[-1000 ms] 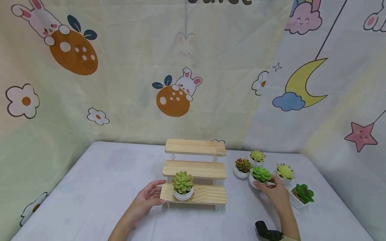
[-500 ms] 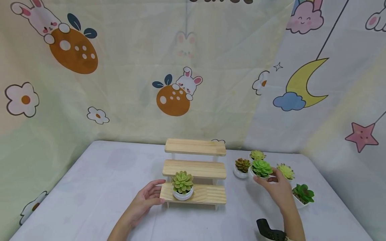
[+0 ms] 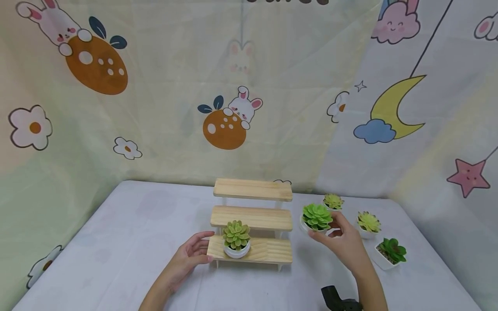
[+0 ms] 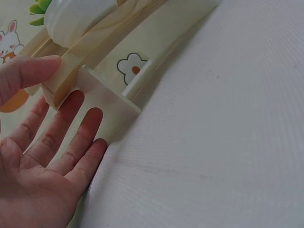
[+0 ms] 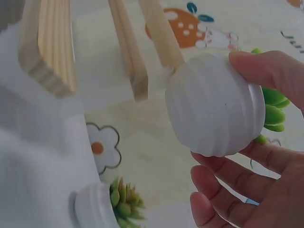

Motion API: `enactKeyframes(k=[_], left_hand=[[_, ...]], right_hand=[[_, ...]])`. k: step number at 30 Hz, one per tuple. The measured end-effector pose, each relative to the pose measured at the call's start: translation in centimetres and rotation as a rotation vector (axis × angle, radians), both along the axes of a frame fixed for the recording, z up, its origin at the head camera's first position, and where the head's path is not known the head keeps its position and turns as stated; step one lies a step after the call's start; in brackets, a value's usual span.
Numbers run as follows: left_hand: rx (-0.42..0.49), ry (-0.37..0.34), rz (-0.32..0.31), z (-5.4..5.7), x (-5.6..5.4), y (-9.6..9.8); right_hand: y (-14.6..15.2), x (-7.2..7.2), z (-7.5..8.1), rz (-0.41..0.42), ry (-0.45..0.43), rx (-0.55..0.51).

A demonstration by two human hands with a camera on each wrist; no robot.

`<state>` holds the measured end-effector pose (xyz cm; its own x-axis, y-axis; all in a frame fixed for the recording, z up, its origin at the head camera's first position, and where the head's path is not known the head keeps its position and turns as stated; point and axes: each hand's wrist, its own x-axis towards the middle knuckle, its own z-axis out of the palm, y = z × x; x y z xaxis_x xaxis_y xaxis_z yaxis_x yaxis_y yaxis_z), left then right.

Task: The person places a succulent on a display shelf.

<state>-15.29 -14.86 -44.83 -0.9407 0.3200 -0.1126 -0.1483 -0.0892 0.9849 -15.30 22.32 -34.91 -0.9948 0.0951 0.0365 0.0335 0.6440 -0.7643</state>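
Observation:
A three-tier wooden plant stand [image 3: 268, 250] stands mid-table, with a potted green succulent [image 3: 236, 239] on the left part of its lowest board. My left hand [image 3: 190, 255] holds the left end of that board. In the left wrist view its thumb [image 4: 45, 71] lies on the upper side and fingers are below, near the white support [image 4: 107, 92]. My right hand [image 3: 346, 242] grips a bright green succulent in a ribbed white pot [image 5: 216, 107], held up right of the stand. Thumb and fingers pinch opposite sides of the pot.
Right of the stand on the white table [image 3: 116, 242] are two yellow-green succulents [image 3: 333, 201] and a dark green one in a square pot [image 3: 391, 252]. In the right wrist view, another potted succulent [image 5: 97, 206] stands below the held pot. A patterned cloth [image 3: 167, 108] hangs behind.
My right hand has lifted the bright green succulent from among the other pots and moved it left toward the stand. The brown-tipped succulent is now hidden behind it in the head view. My left hand stays put.

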Motion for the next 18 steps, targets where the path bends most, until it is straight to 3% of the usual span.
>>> enactKeyframes(k=[8,18], left_hand=[[-0.009,-0.01,0.014,0.1,0.0,0.0],[0.009,0.007,-0.001,0.2,0.1,0.1]], right_hand=[[-3.2,0.4,0.1,0.135,0.035,0.003],[-6.0,0.3,-1.7,0.304,0.037,-0.079]])
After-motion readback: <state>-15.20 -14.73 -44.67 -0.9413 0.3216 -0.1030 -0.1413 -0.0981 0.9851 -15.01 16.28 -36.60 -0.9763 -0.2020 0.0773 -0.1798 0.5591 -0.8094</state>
